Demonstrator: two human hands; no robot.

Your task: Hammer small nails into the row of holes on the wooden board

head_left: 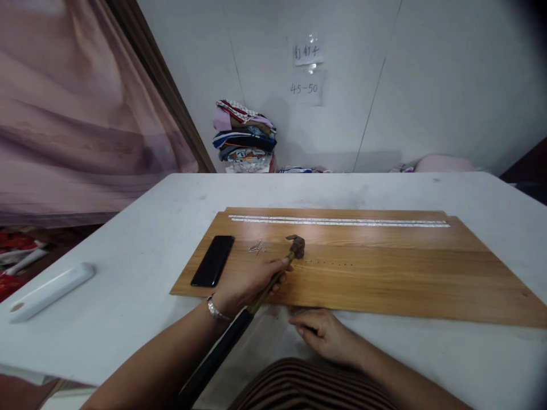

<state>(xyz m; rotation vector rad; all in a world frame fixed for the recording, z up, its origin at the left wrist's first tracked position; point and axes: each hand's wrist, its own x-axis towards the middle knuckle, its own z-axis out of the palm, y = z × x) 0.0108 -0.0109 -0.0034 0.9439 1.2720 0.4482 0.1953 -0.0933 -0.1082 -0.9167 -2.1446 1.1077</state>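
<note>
My left hand [260, 280] grips a claw hammer [243, 320] high on its shaft, just below the rusty head. The black handle runs back toward my body, and the head [298, 246] lies over the wooden board [384, 279]. Beside the head, a row of nails [323, 262], seen as small dark dots, runs rightward along the board. Loose nails [257, 247] lie in a small pile left of the hammer head. My right hand [325, 335] rests at the board's front edge with its fingers curled; whether anything is inside them is hidden.
A black phone [213, 261] lies on the board's left part. Two white measuring strips [342, 222] run along its far side. A white plastic object [51, 293] sits on the white table [123, 245] at left. Folded clothes [245, 136] are stacked against the wall.
</note>
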